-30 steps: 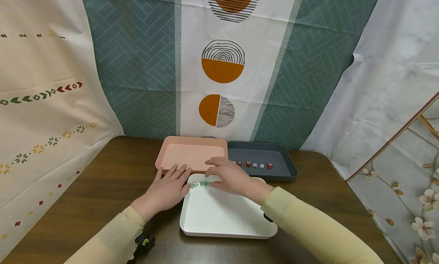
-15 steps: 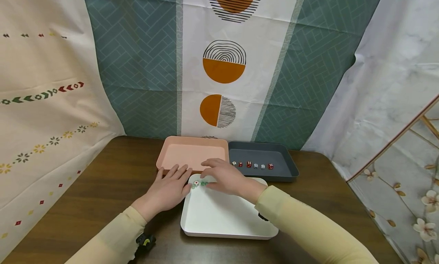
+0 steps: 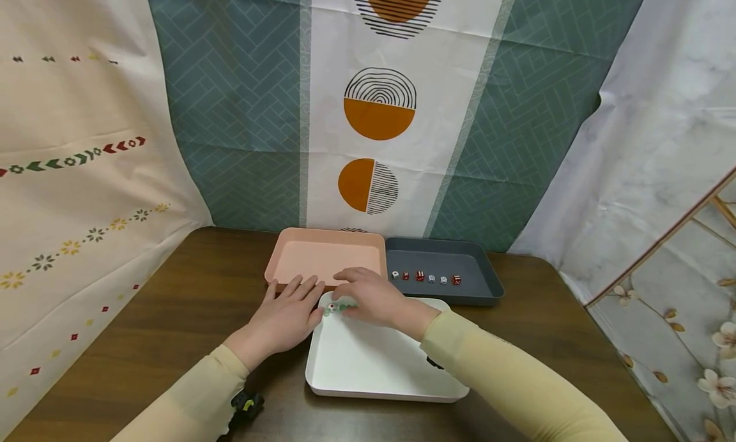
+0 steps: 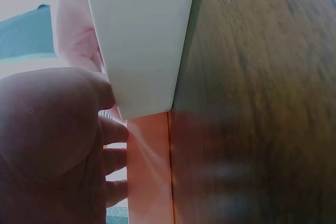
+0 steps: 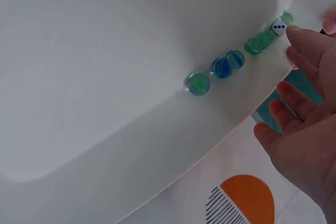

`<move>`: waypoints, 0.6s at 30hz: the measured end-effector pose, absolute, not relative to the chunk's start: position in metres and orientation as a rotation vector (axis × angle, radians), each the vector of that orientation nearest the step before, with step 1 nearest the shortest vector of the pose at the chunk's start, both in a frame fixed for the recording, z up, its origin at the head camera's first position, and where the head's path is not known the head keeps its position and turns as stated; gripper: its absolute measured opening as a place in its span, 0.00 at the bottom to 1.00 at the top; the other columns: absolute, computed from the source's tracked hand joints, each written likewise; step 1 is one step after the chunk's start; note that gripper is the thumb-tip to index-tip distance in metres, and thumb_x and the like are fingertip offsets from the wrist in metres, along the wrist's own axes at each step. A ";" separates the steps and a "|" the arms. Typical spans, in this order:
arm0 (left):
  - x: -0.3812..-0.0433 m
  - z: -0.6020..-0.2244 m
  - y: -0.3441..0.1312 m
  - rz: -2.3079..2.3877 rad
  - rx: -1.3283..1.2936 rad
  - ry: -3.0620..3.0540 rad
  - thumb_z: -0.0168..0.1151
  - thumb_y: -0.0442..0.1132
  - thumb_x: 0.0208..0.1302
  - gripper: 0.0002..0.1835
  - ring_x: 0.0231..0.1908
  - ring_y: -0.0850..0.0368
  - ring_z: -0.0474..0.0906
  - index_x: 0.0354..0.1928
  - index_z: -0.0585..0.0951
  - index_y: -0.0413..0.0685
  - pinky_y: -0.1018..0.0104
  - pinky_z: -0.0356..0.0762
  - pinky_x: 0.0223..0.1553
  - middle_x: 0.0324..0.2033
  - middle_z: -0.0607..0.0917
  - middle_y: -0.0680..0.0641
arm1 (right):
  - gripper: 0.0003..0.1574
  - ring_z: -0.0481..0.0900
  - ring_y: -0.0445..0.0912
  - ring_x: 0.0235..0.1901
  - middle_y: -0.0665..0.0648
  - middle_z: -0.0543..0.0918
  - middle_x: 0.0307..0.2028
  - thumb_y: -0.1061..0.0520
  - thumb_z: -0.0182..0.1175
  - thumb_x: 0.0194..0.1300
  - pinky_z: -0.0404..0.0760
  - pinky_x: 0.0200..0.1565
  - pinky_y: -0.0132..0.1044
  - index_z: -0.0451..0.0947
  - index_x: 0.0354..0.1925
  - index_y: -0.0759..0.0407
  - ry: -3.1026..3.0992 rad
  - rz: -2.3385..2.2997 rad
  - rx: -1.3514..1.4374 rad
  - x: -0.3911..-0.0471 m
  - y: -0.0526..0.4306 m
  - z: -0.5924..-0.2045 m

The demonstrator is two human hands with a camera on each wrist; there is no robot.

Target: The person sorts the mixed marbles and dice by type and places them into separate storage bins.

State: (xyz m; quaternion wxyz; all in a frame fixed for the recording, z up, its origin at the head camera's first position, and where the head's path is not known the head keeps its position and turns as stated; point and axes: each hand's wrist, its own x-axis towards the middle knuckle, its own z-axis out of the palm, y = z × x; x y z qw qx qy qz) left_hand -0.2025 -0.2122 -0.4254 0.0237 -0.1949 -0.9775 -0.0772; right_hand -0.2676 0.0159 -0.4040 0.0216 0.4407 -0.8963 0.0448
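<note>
A white tray [image 3: 391, 359] lies in front. Along its back wall the right wrist view shows green marbles [image 5: 198, 84], blue marbles [image 5: 221, 67] and a white die [image 5: 278, 26] near the corner. My right hand [image 3: 372, 296] reaches over the back wall with fingers spread and lightly bent; its thumb tip is right at the die. My left hand [image 3: 287, 315] lies with straight fingers over the front rim of the pink tray [image 3: 322, 253], and its thumb is at the white tray's left rim. Nothing shows in its grasp.
A dark grey tray [image 3: 443, 253] stands beside the pink one at the back right, holding a row of red dice [image 3: 420, 276] and white dice [image 3: 443, 280]. All three trays are on a brown wooden table [image 3: 529, 352]. Patterned cloths [image 3: 247, 110] hang behind.
My right hand has moved left along the white tray's back wall towards the corner with the die. The left hand has stayed in place. The view has shifted slightly.
</note>
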 end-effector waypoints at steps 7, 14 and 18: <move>-0.201 -0.424 -0.212 -0.246 -0.599 -3.029 0.52 0.52 0.88 0.33 0.83 0.31 0.58 0.84 0.69 0.41 0.20 0.48 0.77 0.83 0.67 0.38 | 0.20 0.72 0.53 0.77 0.57 0.79 0.74 0.53 0.78 0.71 0.64 0.80 0.46 0.90 0.60 0.47 -2.769 0.123 1.377 -0.267 0.013 -0.405; -0.201 -0.424 -0.212 -0.247 -0.596 -3.039 0.51 0.52 0.88 0.33 0.83 0.32 0.57 0.84 0.68 0.41 0.20 0.47 0.77 0.83 0.66 0.38 | 0.19 0.73 0.53 0.76 0.57 0.79 0.73 0.53 0.78 0.72 0.65 0.80 0.46 0.90 0.59 0.48 -2.772 0.121 1.389 -0.267 0.009 -0.408; -0.201 -0.424 -0.212 -0.253 -0.595 -3.038 0.51 0.52 0.88 0.33 0.83 0.32 0.57 0.84 0.68 0.41 0.20 0.47 0.77 0.83 0.66 0.38 | 0.19 0.73 0.54 0.75 0.59 0.79 0.73 0.53 0.78 0.72 0.66 0.79 0.47 0.90 0.59 0.49 -2.760 0.133 1.405 -0.268 0.008 -0.410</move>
